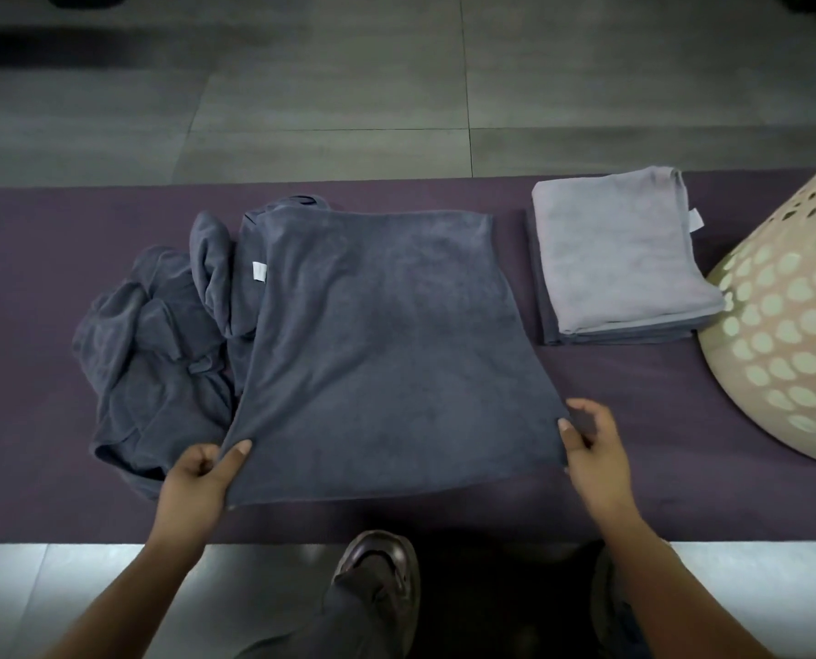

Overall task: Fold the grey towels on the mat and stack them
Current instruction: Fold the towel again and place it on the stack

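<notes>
A dark grey towel (377,335) lies spread on the purple mat (30,287), its near edge lifted toward me. My left hand (201,473) pinches the near left corner of it. My right hand (591,444) pinches the near right corner. To the left, a crumpled heap of dark grey towels (154,373) sits on the mat, partly under the spread towel. At the back right is a stack of folded towels (620,259) with a light grey one on top and darker ones beneath.
A beige perforated laundry basket (786,325) lies tipped at the right edge, next to the folded stack. My shoe (377,577) is on the tiled floor just in front of the mat. Grey floor tiles (325,88) extend beyond the mat.
</notes>
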